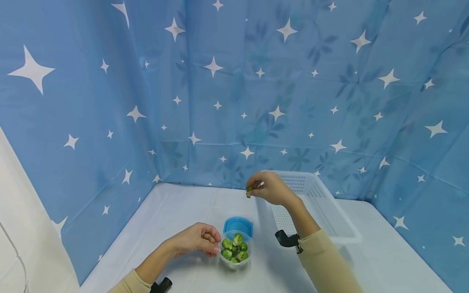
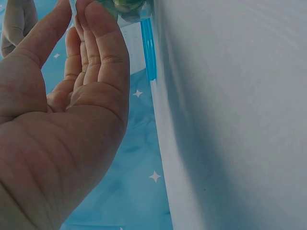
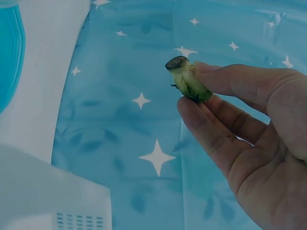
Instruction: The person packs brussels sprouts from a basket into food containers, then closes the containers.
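Observation:
In the head view, my right hand (image 1: pixel 269 188) is raised near the basket's back left corner. Thumb and fingertips pinch a Brussels sprout (image 3: pixel 189 81), its brown cut stem end showing in the right wrist view. Lower down, my left hand (image 1: pixel 199 240) pinches the left rim of a small clear plastic container (image 1: pixel 234 264) between thumb and fingers. Several green Brussels sprouts (image 1: pixel 234 247) lie inside that container. Just behind it rests a blue lid (image 1: pixel 238 225) on the table. The left wrist view catches only part of the container at its top edge.
A white perforated plastic basket (image 1: pixel 338 219) stands on the right of the white table (image 1: pixel 183 203), partly behind my right forearm. A blue curtain with white stars (image 1: pixel 234 93) hangs around the back and sides.

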Action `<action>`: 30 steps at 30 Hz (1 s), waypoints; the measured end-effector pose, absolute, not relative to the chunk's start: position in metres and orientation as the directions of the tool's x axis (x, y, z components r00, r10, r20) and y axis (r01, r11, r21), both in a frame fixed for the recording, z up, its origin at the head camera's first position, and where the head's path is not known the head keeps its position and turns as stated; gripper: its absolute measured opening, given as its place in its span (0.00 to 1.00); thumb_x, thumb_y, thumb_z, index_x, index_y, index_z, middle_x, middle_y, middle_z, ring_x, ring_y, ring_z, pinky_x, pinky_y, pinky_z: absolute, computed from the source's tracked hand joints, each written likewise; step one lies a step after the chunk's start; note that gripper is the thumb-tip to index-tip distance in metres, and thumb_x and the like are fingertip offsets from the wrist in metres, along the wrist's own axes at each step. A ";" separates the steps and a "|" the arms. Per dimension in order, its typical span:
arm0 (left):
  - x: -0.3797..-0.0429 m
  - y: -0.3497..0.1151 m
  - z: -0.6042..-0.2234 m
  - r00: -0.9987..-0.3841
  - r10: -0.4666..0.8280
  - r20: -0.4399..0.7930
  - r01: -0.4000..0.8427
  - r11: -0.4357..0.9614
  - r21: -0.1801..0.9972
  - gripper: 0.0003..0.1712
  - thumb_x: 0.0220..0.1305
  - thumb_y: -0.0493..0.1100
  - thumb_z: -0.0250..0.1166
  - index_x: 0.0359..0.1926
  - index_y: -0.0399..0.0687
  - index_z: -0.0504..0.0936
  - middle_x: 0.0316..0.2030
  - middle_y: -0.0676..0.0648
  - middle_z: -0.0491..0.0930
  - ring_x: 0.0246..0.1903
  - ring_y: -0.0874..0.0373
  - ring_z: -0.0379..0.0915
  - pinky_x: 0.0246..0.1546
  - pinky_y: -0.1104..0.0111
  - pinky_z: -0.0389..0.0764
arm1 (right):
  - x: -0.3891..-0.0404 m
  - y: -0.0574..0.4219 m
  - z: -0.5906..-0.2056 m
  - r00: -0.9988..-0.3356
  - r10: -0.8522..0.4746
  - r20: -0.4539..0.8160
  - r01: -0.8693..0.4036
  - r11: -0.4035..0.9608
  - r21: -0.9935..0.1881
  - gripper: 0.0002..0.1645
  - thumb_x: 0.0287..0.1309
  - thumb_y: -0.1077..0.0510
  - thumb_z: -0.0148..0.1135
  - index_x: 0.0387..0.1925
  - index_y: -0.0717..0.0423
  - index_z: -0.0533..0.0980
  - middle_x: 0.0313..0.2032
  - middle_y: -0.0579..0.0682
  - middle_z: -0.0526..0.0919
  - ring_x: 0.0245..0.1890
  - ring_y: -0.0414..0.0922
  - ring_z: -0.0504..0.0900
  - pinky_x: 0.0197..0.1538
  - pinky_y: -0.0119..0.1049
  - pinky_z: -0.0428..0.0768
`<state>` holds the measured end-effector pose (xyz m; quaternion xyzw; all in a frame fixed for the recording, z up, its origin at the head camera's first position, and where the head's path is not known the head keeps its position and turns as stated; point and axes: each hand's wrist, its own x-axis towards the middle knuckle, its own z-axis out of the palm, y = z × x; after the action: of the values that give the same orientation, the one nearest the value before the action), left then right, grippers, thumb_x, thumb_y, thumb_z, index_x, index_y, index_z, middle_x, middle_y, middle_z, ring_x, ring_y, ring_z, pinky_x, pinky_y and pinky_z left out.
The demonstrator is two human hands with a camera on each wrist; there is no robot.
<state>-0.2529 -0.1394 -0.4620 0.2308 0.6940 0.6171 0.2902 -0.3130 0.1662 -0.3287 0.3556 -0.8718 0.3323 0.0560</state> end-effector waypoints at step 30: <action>-0.255 -0.140 -0.463 -0.722 0.682 -0.117 -0.046 0.122 0.991 0.21 0.64 0.38 0.74 0.52 0.28 0.79 0.33 0.49 0.86 0.33 0.58 0.86 0.41 0.62 0.89 | -0.288 0.147 -0.377 -0.676 -0.652 0.343 -0.669 0.349 -0.656 0.10 0.64 0.63 0.71 0.46 0.53 0.85 0.44 0.48 0.86 0.46 0.46 0.86 0.52 0.38 0.88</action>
<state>-0.2552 -0.1396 -0.4634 0.2307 0.6894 0.6210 0.2928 -0.2882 0.1472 -0.3766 0.4022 -0.8214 0.4043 0.0106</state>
